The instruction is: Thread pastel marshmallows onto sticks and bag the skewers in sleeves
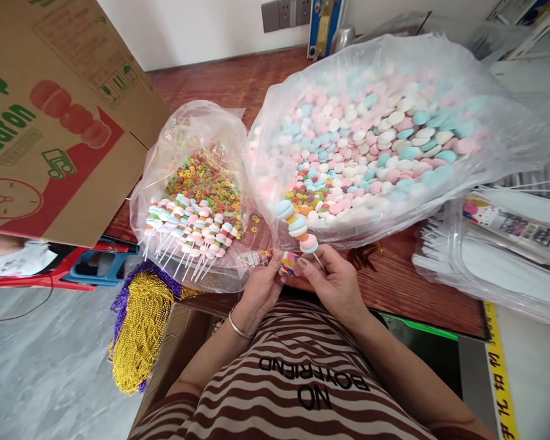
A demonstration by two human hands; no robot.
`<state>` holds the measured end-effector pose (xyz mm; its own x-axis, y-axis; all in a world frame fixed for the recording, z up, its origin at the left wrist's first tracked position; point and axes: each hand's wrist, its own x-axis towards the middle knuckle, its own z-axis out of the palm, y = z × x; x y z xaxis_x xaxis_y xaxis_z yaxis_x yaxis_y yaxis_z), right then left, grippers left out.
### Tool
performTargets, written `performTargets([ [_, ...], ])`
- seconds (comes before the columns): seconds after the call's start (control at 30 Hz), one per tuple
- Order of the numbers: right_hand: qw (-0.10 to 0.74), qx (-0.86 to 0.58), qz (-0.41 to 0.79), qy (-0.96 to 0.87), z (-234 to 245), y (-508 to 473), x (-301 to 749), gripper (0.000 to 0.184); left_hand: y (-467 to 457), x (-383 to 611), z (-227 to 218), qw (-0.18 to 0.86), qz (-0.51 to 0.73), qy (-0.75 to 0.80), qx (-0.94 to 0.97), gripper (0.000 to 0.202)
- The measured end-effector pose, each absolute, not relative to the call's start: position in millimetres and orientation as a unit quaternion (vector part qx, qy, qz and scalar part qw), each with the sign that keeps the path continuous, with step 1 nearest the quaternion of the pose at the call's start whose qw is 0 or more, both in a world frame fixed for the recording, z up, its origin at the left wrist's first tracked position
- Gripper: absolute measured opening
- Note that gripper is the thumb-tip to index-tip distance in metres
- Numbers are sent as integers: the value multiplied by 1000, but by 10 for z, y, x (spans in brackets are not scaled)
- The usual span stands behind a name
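My left hand (262,288) pinches a small printed plastic wrapper (253,260) in front of my body. Between the fingers of my right hand (340,286) is the white stick of a marshmallow lollipop (297,227), its blue, white and pink discs stacked with orange and yellow rings. The right thumb and fingertip also meet the wrapper's right end. Just left of my hands, several finished marshmallow lollipops (195,229) lie with their sticks toward me, on a clear bag of colourful ring-shaped pieces (206,177).
A large clear bag (444,208) full of pastel marshmallow discs (362,146) spreads across the wooden table (270,73). Packs of printed wrappers (513,238) lie at right. A cardboard box (73,122) stands at left, with gold and purple bead strands (142,330) hanging below the table edge.
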<state>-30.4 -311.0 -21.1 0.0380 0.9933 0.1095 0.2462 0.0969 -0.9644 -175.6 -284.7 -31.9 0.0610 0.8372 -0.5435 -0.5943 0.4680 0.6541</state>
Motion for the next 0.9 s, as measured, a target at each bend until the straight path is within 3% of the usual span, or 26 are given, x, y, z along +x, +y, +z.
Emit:
performTargets([
  [0.4, 416, -497, 190, -737, -215, -3454, 147, 21, -2670, -1934, -360, 686, 574, 436, 100, 52],
  [0.67, 338, -503, -7, -795, -288, -3480, 138, 28, -2680, -1907, -327, 642, 599, 467, 103, 43],
  [0.9, 320, -495, -31, -808, -244, -3480, 190, 31, -2656, -1952, -449, 580, 594, 542, 134, 36],
])
